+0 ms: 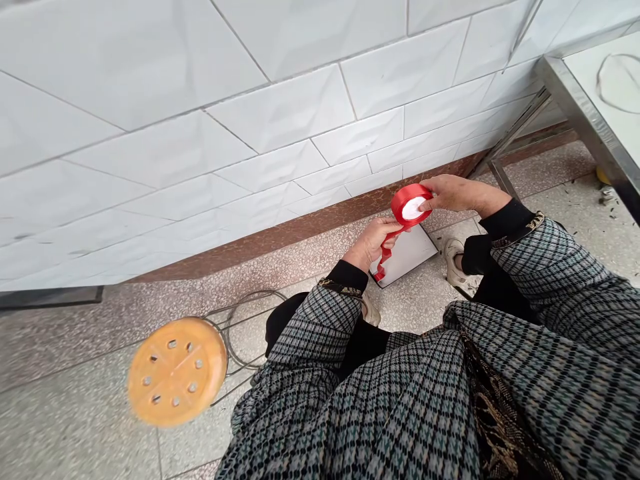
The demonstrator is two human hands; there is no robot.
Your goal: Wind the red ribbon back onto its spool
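My right hand point(445, 193) grips a roll of red ribbon point(399, 202) by its right side, the thumb at the white core. Just left of the roll, my left hand point(374, 240) pinches the ribbon's unwound length between thumb and fingers. A loose, crinkled piece of that red ribbon hangs below my left hand. Beneath both hands, a flat whitish panel with a dark edge point(413, 257) lies on the floor between my feet.
An orange round stool point(177, 371) with thin metal legs stands at the lower left. A white-tiled wall point(290, 113) runs across the front. At the right is a metal-framed table point(590, 120) with a wire loop on top. Small dark scraps lie on the floor.
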